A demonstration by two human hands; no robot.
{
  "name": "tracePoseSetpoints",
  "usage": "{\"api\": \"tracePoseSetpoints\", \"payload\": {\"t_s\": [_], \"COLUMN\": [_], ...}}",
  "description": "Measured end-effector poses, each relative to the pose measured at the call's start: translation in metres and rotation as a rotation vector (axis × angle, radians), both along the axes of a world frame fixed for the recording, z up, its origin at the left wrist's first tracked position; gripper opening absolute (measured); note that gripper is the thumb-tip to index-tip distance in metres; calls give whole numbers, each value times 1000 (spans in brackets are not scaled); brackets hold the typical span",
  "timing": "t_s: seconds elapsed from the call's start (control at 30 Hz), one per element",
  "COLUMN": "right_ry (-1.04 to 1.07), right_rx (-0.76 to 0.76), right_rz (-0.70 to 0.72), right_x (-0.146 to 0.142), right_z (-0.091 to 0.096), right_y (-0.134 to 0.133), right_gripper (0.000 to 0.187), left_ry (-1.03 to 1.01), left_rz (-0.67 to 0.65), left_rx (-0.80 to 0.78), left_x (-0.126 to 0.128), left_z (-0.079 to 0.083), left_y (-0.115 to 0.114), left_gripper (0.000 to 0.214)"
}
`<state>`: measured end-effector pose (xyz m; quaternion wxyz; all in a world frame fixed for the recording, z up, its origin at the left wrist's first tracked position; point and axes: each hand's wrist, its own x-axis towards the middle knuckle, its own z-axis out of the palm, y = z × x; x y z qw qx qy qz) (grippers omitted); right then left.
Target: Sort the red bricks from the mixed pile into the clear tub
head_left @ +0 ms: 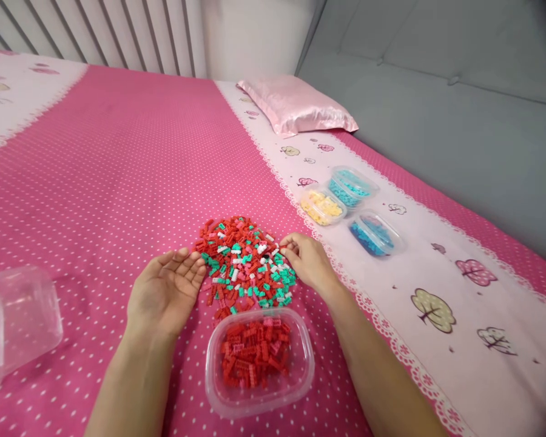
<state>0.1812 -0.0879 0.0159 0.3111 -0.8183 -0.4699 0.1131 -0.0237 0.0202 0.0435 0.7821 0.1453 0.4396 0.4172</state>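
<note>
A loose pile of small toy building bricks [243,261] in red, green, white and pink lies on the pink dotted bedspread. At its left edge my left hand [166,291] rests palm up, fingers stretched and slightly curled, with nothing in the palm. My right hand [307,258] is at the pile's right edge, thumb and fingertips pinched together; a bit of red shows by the fingertips, too small to make out. Closer to me, between my forearms, stands a clear plastic tub [213,379] holding red bricks [255,355], with a few pink ones among them.
An open clear container [22,328] lies on the left. On the right are three clear tubs: turquoise pieces [349,187], yellow pieces [322,206] and blue pieces [372,235]. A pink pillow [298,106] lies at the back, by the grey wall [437,115].
</note>
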Motion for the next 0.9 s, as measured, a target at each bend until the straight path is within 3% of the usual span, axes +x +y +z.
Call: {"api": "tracePoseSetpoints", "payload": {"t_s": [0.17, 0.3, 0.5, 0.7, 0.9], "right_ry": [118, 311, 622, 649, 556], "right_rx": [117, 235, 314, 289, 348], "right_rz": [-59, -32, 154, 338, 280], "right_x": [6, 4, -24, -55, -58], "right_z": [3, 11, 35, 47, 51], "right_y": [-1, -2, -7, -10, -12], "right_gripper": [11, 12, 15, 23, 21], "left_ry": [-33, -105, -248, -407, -499], "left_rz": [3, -57, -407, -632, -700], "left_rx": [12, 117, 56, -44, -14], "left_x": [-1, 0, 6, 8, 7], "left_z": [1, 8, 21, 19, 12], "left_y": [0, -5, -20, -28, -25], "left_gripper": [21, 26, 43, 56, 56]}}
